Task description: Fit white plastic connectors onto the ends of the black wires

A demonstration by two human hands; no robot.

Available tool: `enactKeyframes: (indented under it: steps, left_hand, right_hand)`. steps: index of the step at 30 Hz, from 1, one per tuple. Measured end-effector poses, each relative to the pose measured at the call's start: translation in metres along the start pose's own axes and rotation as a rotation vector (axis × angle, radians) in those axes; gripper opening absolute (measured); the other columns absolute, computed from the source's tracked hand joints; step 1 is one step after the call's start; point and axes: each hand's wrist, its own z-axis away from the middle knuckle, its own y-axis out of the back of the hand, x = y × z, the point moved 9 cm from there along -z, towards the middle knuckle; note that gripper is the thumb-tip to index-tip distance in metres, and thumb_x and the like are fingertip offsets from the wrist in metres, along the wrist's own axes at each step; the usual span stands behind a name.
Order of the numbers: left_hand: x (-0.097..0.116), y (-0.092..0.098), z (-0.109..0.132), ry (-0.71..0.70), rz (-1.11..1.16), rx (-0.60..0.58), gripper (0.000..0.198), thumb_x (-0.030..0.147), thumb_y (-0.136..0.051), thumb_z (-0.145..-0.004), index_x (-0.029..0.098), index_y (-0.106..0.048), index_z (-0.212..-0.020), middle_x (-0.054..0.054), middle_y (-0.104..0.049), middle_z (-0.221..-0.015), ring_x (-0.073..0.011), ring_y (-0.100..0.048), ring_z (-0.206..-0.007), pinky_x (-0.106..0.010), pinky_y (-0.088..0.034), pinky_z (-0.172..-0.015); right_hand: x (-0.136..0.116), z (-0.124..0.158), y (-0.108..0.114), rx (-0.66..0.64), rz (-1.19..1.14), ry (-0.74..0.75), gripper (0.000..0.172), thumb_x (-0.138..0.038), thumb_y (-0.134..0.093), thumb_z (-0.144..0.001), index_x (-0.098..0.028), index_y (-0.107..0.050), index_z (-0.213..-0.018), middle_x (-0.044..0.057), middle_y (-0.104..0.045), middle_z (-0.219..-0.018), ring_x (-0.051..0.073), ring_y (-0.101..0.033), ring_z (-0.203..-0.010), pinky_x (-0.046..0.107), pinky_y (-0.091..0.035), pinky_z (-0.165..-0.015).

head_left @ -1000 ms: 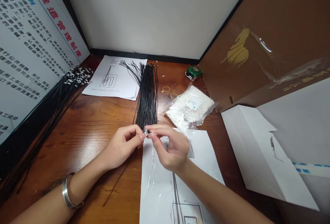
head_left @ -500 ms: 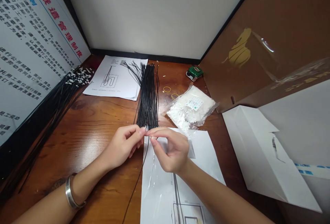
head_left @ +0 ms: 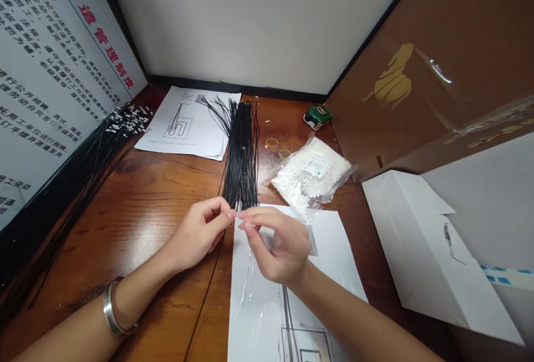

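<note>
My left hand [head_left: 202,234] is closed in a pinch on a thin black wire [head_left: 206,295], which trails from under the fingers down to the bottom edge. Its thumb and forefinger meet near the fingertips of my right hand [head_left: 279,242]. The right hand is also closed, thumb close to forefinger; anything between those tips is too small to make out. Just beyond the fingertips lies a thick bundle of black wires [head_left: 241,167], with pale ends towards me. A printed drawing sheet [head_left: 262,301] under clear plastic is below the right hand.
An open bag of small white parts [head_left: 311,175] lies right of the bundle, near rubber bands [head_left: 272,143] and a green tape measure [head_left: 317,116]. White-tipped wires [head_left: 94,156] lie at left, beside another drawing sheet [head_left: 183,128]. A white box [head_left: 421,245] stands at right.
The right thumb and fingertips have shifted slightly, while the left hand keeps its pinch. The trailing wire's lower end has swung left. The whole view has moved a little.
</note>
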Motion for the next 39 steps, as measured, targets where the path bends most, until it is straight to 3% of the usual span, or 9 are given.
enactKeyframes:
  steps: [6,10,14,19,23,27,30,34,39]
  left_hand:
    - [0.012,-0.010,0.005,-0.123,-0.142,-0.146,0.030,0.033,-0.054,-0.085,0.016,-0.047,-0.061,0.005,-0.041,-0.055,-0.0065,-0.036,-0.051,-0.019,-0.030,-0.047]
    - [0.002,-0.003,0.002,-0.039,-0.039,-0.048,0.034,0.047,-0.049,-0.089,0.017,-0.052,-0.074,0.007,-0.042,-0.049,-0.0073,-0.036,-0.040,-0.019,-0.031,-0.038]
    - [-0.003,0.003,-0.002,0.016,0.107,0.047,0.039,0.053,-0.049,-0.087,0.016,-0.059,-0.095,0.008,-0.043,-0.048,-0.0078,-0.035,-0.036,-0.019,-0.029,-0.033]
    - [0.001,0.004,-0.005,-0.004,0.174,0.047,0.029,0.043,-0.061,-0.083,0.014,-0.064,-0.086,0.001,-0.061,-0.069,-0.0048,-0.042,-0.047,-0.017,-0.033,-0.042]
    - [0.003,0.005,-0.004,-0.035,0.189,0.050,0.024,0.038,-0.065,-0.082,0.014,-0.063,-0.078,0.000,-0.061,-0.070,-0.0081,-0.051,-0.060,-0.018,-0.040,-0.053]
    - [-0.001,0.009,-0.005,-0.013,0.218,0.074,0.023,0.037,-0.064,-0.083,0.015,-0.061,-0.079,0.003,-0.059,-0.067,-0.0040,-0.037,-0.046,-0.018,-0.027,-0.043]
    - [-0.003,0.008,-0.005,-0.016,0.185,0.052,0.020,0.036,-0.063,-0.083,0.016,-0.062,-0.082,0.003,-0.058,-0.066,-0.0027,-0.028,-0.042,-0.019,-0.021,-0.040]
    - [0.000,0.004,-0.004,-0.030,0.130,0.009,0.020,0.031,-0.062,-0.082,0.016,-0.064,-0.095,0.003,-0.057,-0.066,-0.0047,-0.033,-0.045,-0.020,-0.024,-0.043]
    - [0.008,0.001,-0.003,-0.061,0.059,-0.032,0.015,0.031,-0.062,-0.081,0.016,-0.063,-0.086,-0.001,-0.063,-0.074,-0.0071,-0.042,-0.052,-0.020,-0.029,-0.046]
  right_hand:
    - [0.009,-0.001,0.002,0.014,0.082,-0.067,0.025,0.000,-0.058,-0.076,-0.018,-0.064,-0.092,0.009,-0.075,-0.091,0.021,-0.074,-0.082,0.034,-0.063,-0.071]
    - [0.006,-0.002,0.006,0.037,0.073,-0.056,0.027,0.001,-0.058,-0.074,-0.018,-0.064,-0.093,0.007,-0.075,-0.085,0.020,-0.074,-0.079,0.032,-0.063,-0.070]
    - [0.003,-0.001,-0.008,-0.123,-0.043,-0.033,0.025,-0.001,-0.058,-0.075,-0.019,-0.063,-0.091,0.006,-0.075,-0.081,0.018,-0.073,-0.075,0.029,-0.063,-0.067]
    - [0.001,0.004,-0.024,-0.293,-0.157,-0.024,0.020,-0.005,-0.056,-0.078,-0.019,-0.063,-0.091,0.006,-0.076,-0.081,0.015,-0.073,-0.073,0.026,-0.062,-0.068]
    - [-0.001,0.004,-0.026,-0.327,-0.183,-0.019,0.021,-0.005,-0.055,-0.078,-0.020,-0.063,-0.091,0.006,-0.076,-0.086,0.015,-0.073,-0.076,0.026,-0.062,-0.070]
    - [0.003,-0.001,-0.012,-0.186,-0.143,-0.044,0.022,-0.004,-0.057,-0.076,-0.020,-0.064,-0.089,0.005,-0.072,-0.077,0.016,-0.068,-0.070,0.029,-0.059,-0.061]
    - [0.025,-0.001,0.002,-0.030,-0.078,-0.244,0.015,-0.008,-0.061,-0.078,-0.021,-0.067,-0.082,0.000,-0.062,-0.065,0.013,-0.058,-0.056,0.026,-0.050,-0.047]
    - [0.059,0.012,0.005,0.075,-0.192,-0.570,0.008,-0.018,-0.063,-0.082,-0.020,-0.071,-0.082,0.001,-0.062,-0.076,0.006,-0.053,-0.043,0.022,-0.045,-0.037]
    - [0.064,0.017,0.004,0.089,-0.215,-0.595,0.009,-0.019,-0.065,-0.081,-0.021,-0.074,-0.080,0.004,-0.071,-0.086,0.006,-0.055,-0.044,0.021,-0.046,-0.035]
